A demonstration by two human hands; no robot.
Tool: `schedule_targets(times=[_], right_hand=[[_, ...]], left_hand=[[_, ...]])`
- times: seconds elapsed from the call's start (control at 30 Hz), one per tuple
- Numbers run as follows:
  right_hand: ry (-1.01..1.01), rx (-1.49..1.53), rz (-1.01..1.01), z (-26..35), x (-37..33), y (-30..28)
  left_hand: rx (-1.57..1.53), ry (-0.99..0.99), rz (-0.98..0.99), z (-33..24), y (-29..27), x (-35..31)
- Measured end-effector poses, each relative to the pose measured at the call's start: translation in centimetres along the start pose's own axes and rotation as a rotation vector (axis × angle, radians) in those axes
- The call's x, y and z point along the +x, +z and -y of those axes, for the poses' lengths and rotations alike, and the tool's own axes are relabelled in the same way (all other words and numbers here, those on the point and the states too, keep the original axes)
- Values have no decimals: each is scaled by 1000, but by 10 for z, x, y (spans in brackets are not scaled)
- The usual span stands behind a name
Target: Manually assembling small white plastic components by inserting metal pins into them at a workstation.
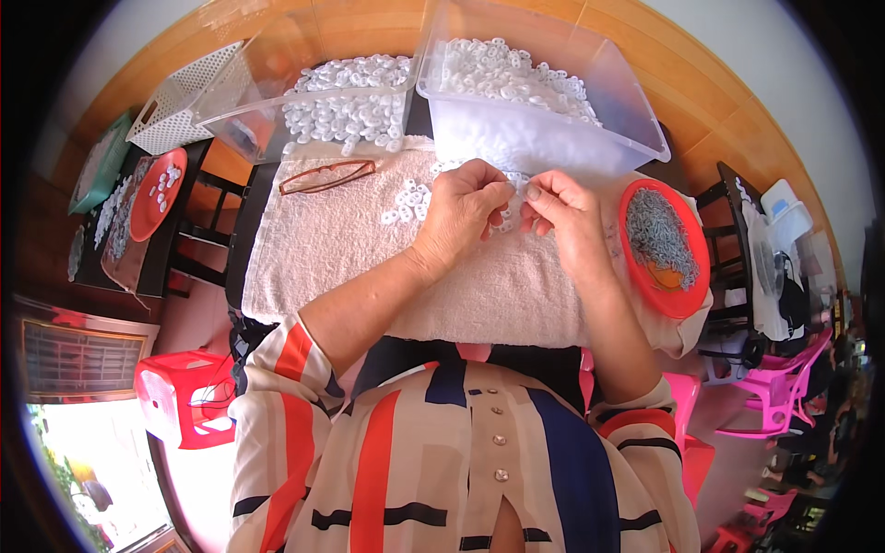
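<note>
My left hand [461, 207] and my right hand [564, 212] meet over a beige towel [323, 249], thumbs and fingertips pinched close together. Whatever they hold is too small and too covered by the fingers to make out. Small white plastic pieces with holes [403, 205] lie on the towel left of my left hand, and more show behind and between the hands. Right of my right wrist, a red oval dish [698, 267] holds a heap of small thin grey metal pieces [659, 230]. Brown-framed glasses [327, 175] rest toward the towel's far left.
Beyond the towel stand two clear bins, the left [277, 115] and right [516, 129], with many white pieces. A side table at left bears a red plate [159, 195] and a white basket [175, 111]. Red [184, 401] and pink stools [779, 387] stand on the floor.
</note>
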State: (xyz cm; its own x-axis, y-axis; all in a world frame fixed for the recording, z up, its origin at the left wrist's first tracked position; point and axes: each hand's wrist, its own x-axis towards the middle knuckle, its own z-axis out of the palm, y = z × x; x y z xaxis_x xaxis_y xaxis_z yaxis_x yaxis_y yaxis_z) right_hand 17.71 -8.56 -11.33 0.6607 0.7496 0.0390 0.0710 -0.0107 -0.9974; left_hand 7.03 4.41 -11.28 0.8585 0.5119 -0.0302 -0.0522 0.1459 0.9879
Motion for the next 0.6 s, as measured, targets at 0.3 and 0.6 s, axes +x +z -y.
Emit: schedule_targets(times=[0.3,0.6], right_hand=[[-6,119,35,5,-1,-6],[12,365,214,9,-5,-12]], left_hand=[[-196,76,166,-2,0,1],[-198,40,348,-13,-4,-5]])
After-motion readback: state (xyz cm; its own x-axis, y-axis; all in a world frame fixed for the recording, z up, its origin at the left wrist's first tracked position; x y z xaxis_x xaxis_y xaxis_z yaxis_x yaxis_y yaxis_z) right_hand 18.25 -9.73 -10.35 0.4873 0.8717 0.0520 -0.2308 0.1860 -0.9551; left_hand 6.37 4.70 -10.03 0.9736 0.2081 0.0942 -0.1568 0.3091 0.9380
